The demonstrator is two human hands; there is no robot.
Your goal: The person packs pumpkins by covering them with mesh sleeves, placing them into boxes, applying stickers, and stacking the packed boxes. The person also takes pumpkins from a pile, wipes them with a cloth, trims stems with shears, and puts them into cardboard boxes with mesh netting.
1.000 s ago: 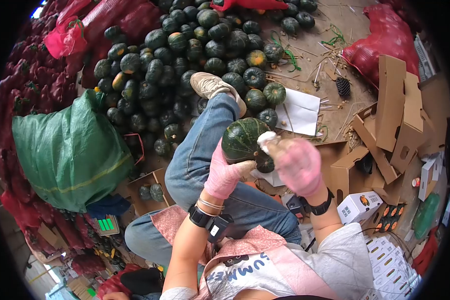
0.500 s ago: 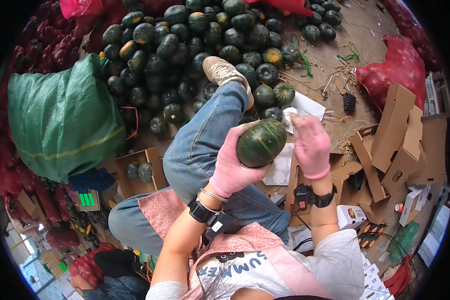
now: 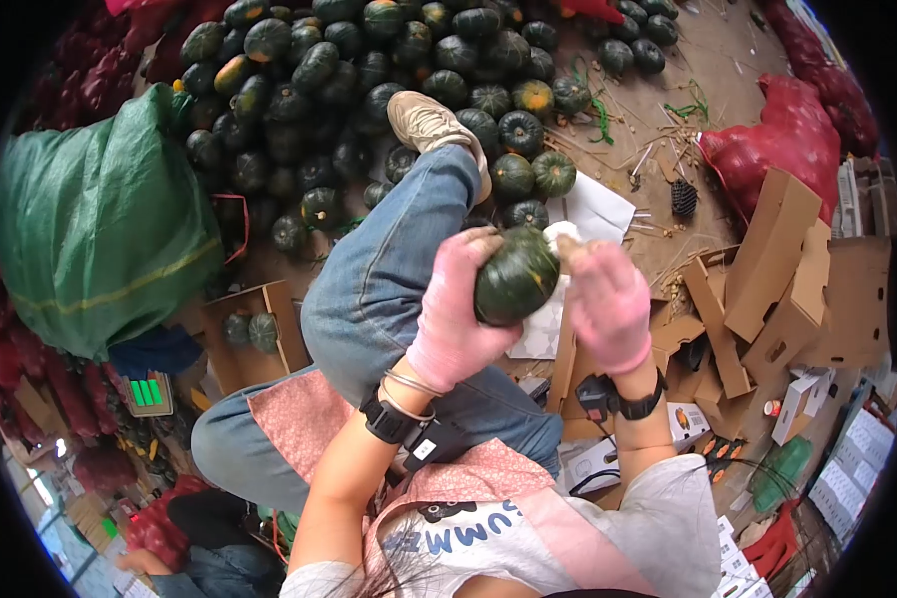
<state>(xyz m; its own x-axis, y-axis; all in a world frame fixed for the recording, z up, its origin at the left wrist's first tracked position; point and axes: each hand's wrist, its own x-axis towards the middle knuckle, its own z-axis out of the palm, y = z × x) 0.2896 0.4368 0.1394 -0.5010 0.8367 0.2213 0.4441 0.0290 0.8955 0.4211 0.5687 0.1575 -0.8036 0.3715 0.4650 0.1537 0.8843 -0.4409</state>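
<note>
A dark green pumpkin (image 3: 516, 277) is held up over my lap by my left hand (image 3: 454, 309), in a pink glove with its fingers wrapped round the left side. My right hand (image 3: 608, 304), also pink-gloved, is closed on a small white cloth (image 3: 562, 235) at the pumpkin's upper right edge. The cloth's contact with the skin is hard to make out. Beyond my raised knee lies a large pile of dark green pumpkins (image 3: 314, 65), a few with orange patches.
A green sack (image 3: 105, 229) stands at the left, above a lit scale display (image 3: 146, 392). An open carton (image 3: 287, 329) holds two pumpkins. Cardboard pieces (image 3: 772, 259) and a red net sack (image 3: 782, 145) lie at the right. Another person's arm (image 3: 148, 561) shows at the lower left.
The pumpkin has turned in my left hand. My right hand, with the white cloth, moved away from it and is now back close to its edge. The whole view has shifted.
</note>
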